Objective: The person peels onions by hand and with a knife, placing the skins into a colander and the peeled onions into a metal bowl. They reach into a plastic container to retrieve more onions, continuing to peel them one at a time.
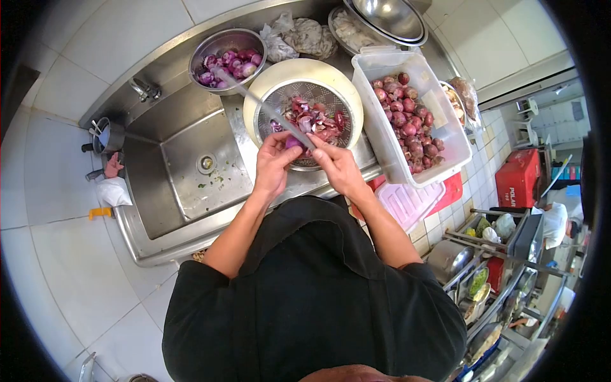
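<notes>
My left hand [273, 169] pinches a purple onion [293, 142] over a perforated metal colander [331, 94]. My right hand [341, 170] grips a long knife [259, 102], its blade slanting up and left across the colander. The handle is mostly hidden in the fingers. Onion skins [324, 121] lie in the colander, which sits in a round cream-coloured basin [305, 69]. Peeled purple onions fill part of a steel bowl [202, 54] at the back left. To the right, a clear plastic bin [439, 83] contains many unpeeled red onions [407, 118].
A steel sink [184, 146] with green scraps is on the left, below a tap [145, 90]. Plastic bags [299, 37] and stacked metal bowls [394, 19] stand behind. A pink lid [407, 204], loaded shelves [490, 280] and another person [555, 224] are at the right.
</notes>
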`<move>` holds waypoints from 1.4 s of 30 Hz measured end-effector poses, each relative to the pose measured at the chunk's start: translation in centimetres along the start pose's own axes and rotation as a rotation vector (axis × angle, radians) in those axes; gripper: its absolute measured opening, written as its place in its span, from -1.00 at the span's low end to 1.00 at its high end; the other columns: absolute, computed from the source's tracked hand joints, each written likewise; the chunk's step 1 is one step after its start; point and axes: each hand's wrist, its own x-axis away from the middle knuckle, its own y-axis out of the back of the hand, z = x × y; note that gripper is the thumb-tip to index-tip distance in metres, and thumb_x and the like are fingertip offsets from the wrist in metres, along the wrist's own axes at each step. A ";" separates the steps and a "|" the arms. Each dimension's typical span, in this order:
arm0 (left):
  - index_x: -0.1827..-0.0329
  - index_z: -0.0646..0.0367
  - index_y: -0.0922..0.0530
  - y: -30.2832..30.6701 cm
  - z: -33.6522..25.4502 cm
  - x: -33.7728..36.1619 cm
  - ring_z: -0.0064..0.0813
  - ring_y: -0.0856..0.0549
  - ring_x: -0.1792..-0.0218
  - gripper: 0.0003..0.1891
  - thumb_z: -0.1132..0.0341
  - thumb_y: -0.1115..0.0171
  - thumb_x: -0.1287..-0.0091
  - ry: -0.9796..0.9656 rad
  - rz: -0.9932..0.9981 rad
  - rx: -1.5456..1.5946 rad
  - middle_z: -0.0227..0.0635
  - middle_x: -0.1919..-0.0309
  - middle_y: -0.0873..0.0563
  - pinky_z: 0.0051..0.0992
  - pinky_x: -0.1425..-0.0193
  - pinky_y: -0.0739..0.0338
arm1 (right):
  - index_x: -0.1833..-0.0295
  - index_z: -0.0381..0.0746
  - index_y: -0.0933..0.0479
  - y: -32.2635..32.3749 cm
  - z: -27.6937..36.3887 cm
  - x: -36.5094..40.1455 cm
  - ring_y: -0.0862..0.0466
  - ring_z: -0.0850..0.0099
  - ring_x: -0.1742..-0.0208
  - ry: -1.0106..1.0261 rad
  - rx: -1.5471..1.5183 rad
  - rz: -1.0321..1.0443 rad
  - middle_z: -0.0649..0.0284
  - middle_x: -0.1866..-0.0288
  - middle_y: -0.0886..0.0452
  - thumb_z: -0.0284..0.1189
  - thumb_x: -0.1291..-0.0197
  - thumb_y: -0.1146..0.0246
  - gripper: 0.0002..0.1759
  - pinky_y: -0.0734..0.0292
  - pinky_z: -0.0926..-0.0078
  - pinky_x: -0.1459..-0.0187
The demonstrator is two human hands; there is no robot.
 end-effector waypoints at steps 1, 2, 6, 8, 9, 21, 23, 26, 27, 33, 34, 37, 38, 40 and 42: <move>-0.22 0.28 -0.47 0.0 0.0 0.1 -0.38 -0.70 0.00 -0.61 0.57 -0.26 -0.33 -0.029 0.035 -0.039 -0.20 -0.05 -0.66 -0.36 -0.20 -0.62 | -0.40 -0.22 -0.47 0.2 0.0 -0.1 -0.68 0.26 -0.09 -0.058 -0.081 0.007 -0.03 -0.09 -0.70 -0.13 -0.46 -0.15 -0.46 -0.51 0.37 -0.16; -0.23 0.28 -0.46 0.1 -0.3 0.0 -0.38 -0.69 -0.03 -0.60 0.58 -0.25 -0.33 0.011 0.055 0.000 -0.20 -0.06 -0.65 -0.37 -0.22 -0.62 | -0.40 -0.21 -0.48 0.4 -0.1 -0.3 -0.70 0.34 -0.01 -0.115 -0.163 0.016 0.04 -0.04 -0.73 -0.13 -0.47 -0.13 -0.46 -0.53 0.41 -0.11; -0.32 0.29 -0.43 0.7 -2.1 0.0 -0.36 -0.66 -0.12 -0.51 0.57 -0.25 -0.31 0.108 0.186 0.075 -0.16 -0.13 -0.63 -0.37 -0.27 -0.58 | 0.16 -0.24 -0.61 1.4 -0.3 -0.7 -0.41 0.66 0.56 -0.254 -0.251 0.010 0.40 0.53 -0.45 0.02 -0.51 -0.03 -0.46 -0.27 0.66 0.51; -0.33 0.29 -0.42 1.5 -2.3 0.2 -0.36 -0.66 -0.14 -0.50 0.55 -0.26 -0.30 0.129 0.280 0.091 -0.16 -0.18 -0.61 -0.36 -0.28 -0.57 | 0.37 -0.17 -0.46 1.3 -0.6 -1.0 -0.34 0.65 0.66 -0.246 -0.229 -0.065 0.40 0.56 -0.44 0.07 -0.50 -0.01 -0.44 -0.18 0.63 0.62; -0.32 0.26 -0.43 1.5 -2.4 0.2 -0.34 -0.64 -0.17 -0.51 0.51 -0.27 -0.31 0.105 0.297 0.101 -0.15 -0.21 -0.59 -0.33 -0.27 -0.57 | 0.36 -0.18 -0.48 1.5 -0.4 -1.1 -0.34 0.65 0.66 -0.263 -0.208 -0.078 0.40 0.57 -0.44 0.08 -0.50 0.00 -0.43 -0.19 0.63 0.61; -0.22 0.20 -0.50 3.9 -4.7 -2.9 -0.28 -0.65 -0.14 -0.61 0.49 -0.28 -0.34 -0.096 0.121 -0.045 -0.19 -0.19 -0.60 -0.23 -0.24 -0.60 | -0.48 -0.10 -0.40 2.5 -0.7 -0.7 -0.37 0.66 0.62 -0.419 -0.304 0.018 0.41 0.50 -0.45 -0.07 -0.51 -0.06 -0.44 -0.27 0.70 0.57; -0.19 0.24 -0.52 4.8 -6.1 -5.1 -0.37 -0.66 -0.04 -0.64 0.52 -0.27 -0.33 -0.172 -0.041 -0.165 -0.23 -0.08 -0.63 -0.30 -0.17 -0.65 | -0.29 -0.14 -0.52 2.4 -1.3 -0.4 -0.38 0.66 0.64 -0.441 -0.404 0.001 0.41 0.50 -0.46 -0.05 -0.51 -0.06 -0.52 -0.25 0.71 0.59; -0.17 0.25 -0.55 6.3 -8.8 -9.7 -0.48 -0.67 0.06 -0.66 0.53 -0.28 -0.33 -0.290 -0.263 -0.310 -0.31 0.08 -0.65 -0.38 -0.09 -0.68 | 0.08 -0.17 -0.58 2.6 0.0 -0.1 -0.38 0.67 0.65 -0.436 -0.478 -0.016 0.41 0.50 -0.48 -0.06 -0.48 -0.12 -0.61 -0.24 0.71 0.60; -0.18 0.26 -0.55 7.2 -9.4 -11.6 -0.49 -0.67 0.05 -0.65 0.51 -0.30 -0.33 -0.316 -0.308 -0.339 -0.29 0.07 -0.65 -0.41 -0.09 -0.67 | 0.09 -0.17 -0.57 2.6 0.6 0.0 -0.38 0.68 0.66 -0.427 -0.455 -0.023 0.41 0.51 -0.48 -0.07 -0.47 -0.15 -0.63 -0.24 0.71 0.61; -0.28 0.36 -0.53 5.4 -12.0 -17.3 -0.29 -0.67 -0.09 -0.40 0.24 -0.47 -0.21 -0.366 -0.266 -1.266 -0.03 -0.12 -0.68 -0.36 -0.28 -0.50 | -0.02 -0.17 -0.58 4.9 -0.9 1.5 -0.38 0.71 0.63 -0.390 -0.455 -0.078 0.48 0.52 -0.43 -0.15 -0.43 -0.23 -0.69 -0.26 0.69 0.60; -0.28 0.35 -0.54 4.9 -11.2 -18.1 -0.26 -0.67 -0.11 -0.38 0.21 -0.48 -0.20 -0.397 -0.228 -1.323 -0.01 -0.14 -0.68 -0.35 -0.30 -0.47 | -0.06 -0.18 -0.58 5.4 -0.9 1.8 -0.38 0.71 0.63 -0.364 -0.455 -0.109 0.47 0.51 -0.43 -0.16 -0.43 -0.23 -0.68 -0.27 0.68 0.60; -0.27 0.27 -0.57 0.1 -8.4 -18.6 -0.33 -0.66 -0.14 -0.46 0.27 -0.44 -0.24 -0.312 -0.064 -1.235 -0.11 -0.15 -0.69 -0.39 -0.29 -0.47 | -0.35 -0.13 -0.50 7.8 -0.3 3.3 -0.33 0.71 0.58 -0.382 -0.471 -0.221 0.49 0.49 -0.41 -0.24 -0.44 -0.21 -0.56 -0.23 0.67 0.57; -0.29 0.27 -0.56 -1.2 -7.1 -19.0 -0.37 -0.66 -0.14 -0.48 0.32 -0.41 -0.27 -0.314 0.040 -1.218 -0.14 -0.15 -0.69 -0.41 -0.28 -0.47 | -0.37 -0.12 -0.49 8.6 -0.1 3.9 -0.33 0.71 0.58 -0.370 -0.466 -0.266 0.48 0.49 -0.41 -0.24 -0.44 -0.21 -0.55 -0.24 0.68 0.56; -0.31 0.28 -0.53 -6.6 -4.7 -18.0 -0.45 -0.64 -0.14 -0.52 0.41 -0.36 -0.32 -0.317 0.224 -1.178 -0.20 -0.15 -0.69 -0.47 -0.26 -0.49 | -0.41 -0.10 -0.46 10.5 -0.5 5.2 -0.34 0.72 0.58 -0.336 -0.509 -0.345 0.49 0.48 -0.42 -0.28 -0.44 -0.20 -0.53 -0.24 0.69 0.56; -0.28 0.25 -0.57 -11.3 -2.3 -17.6 -0.46 -0.63 -0.15 -0.55 0.40 -0.37 -0.31 -0.258 0.438 -1.195 -0.21 -0.14 -0.70 -0.47 -0.31 -0.44 | -0.42 -0.08 -0.45 12.4 -1.7 6.6 -0.35 0.73 0.60 -0.307 -0.586 -0.427 0.49 0.48 -0.44 -0.30 -0.44 -0.20 -0.53 -0.24 0.69 0.58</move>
